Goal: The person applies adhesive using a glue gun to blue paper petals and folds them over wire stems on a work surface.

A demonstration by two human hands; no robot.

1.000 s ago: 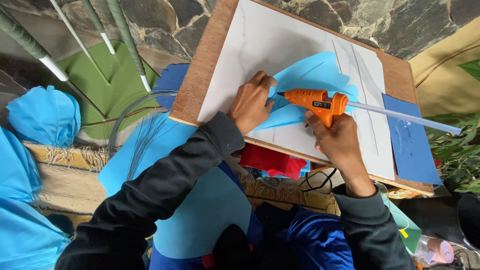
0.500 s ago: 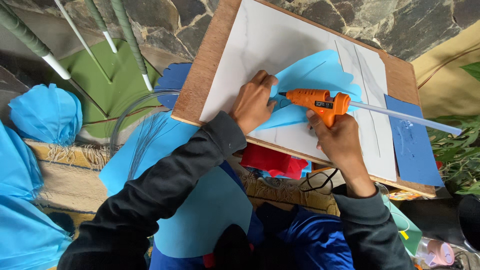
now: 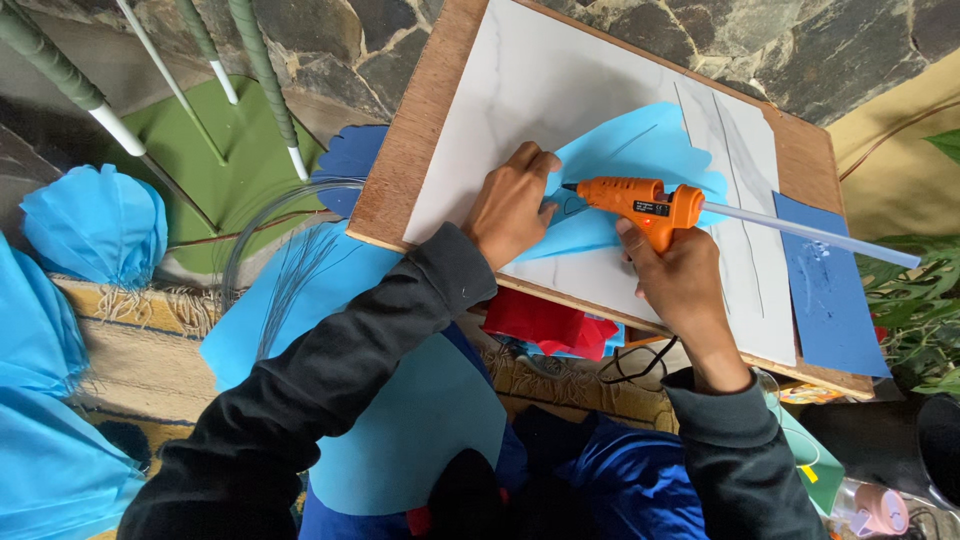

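Right hand (image 3: 676, 282) clamped on orange glue gun (image 3: 640, 203), fingers round the grip, nozzle pointing left at the light blue sheet (image 3: 640, 150). Clear glue stick (image 3: 810, 235) juts out the gun's back, over the dark blue sheet (image 3: 830, 290). Left hand (image 3: 512, 205) lies flat with fingers together, pressing the light blue sheet's left edge just beside the nozzle tip; it grips nothing. Light blue sheet lies on a white marble-look board (image 3: 560, 90), which sits on a wooden table (image 3: 405, 160). Dark blue sheet lies at the table's right edge, touching the white board. Red cloth (image 3: 545, 322) shows under the table's near edge. Grey wire coil (image 3: 285, 250) left of the table, over more light blue paper. Blue paper puffs (image 3: 95, 225) far left. Both sleeves black.
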